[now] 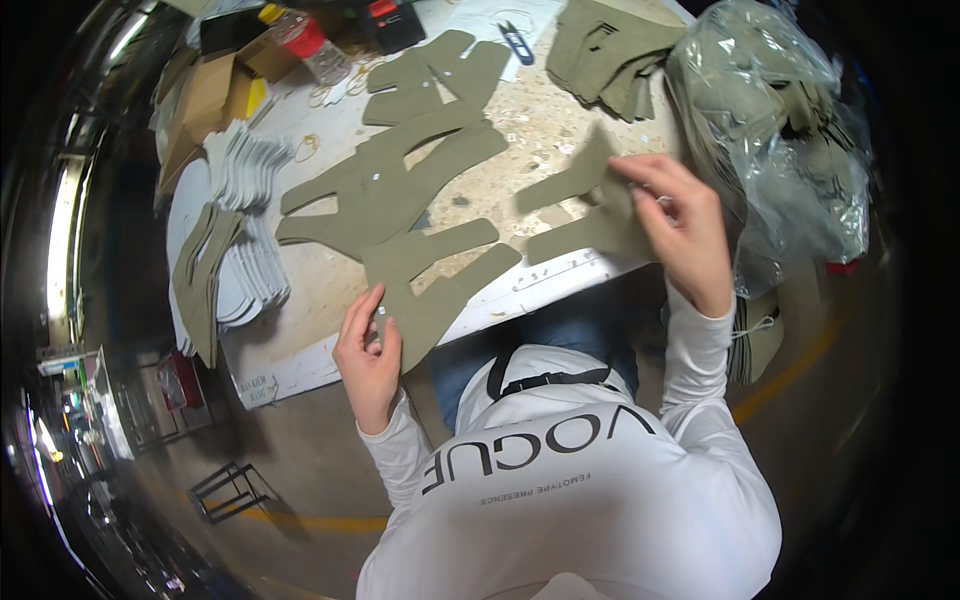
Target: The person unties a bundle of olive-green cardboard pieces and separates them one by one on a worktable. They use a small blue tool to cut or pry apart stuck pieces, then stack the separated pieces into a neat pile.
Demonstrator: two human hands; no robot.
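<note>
My right hand is closed on a forked olive-green cut piece, pinching its right end above the table's near edge. The piece is slightly blurred, its two strips pointing left. My left hand grips the near left edge of another olive cut piece, thumb on top and fingers along its edge. That piece lies partly over the table edge and bears a small white sticker. Beyond it, more olive cut pieces with long slots lie overlapping on the table.
Grey-white cut pieces and an olive bundle are stacked at the left. Small blue thread snips lie at the back, near an olive stack. A bottle stands back left. Clear plastic bags sit at the right.
</note>
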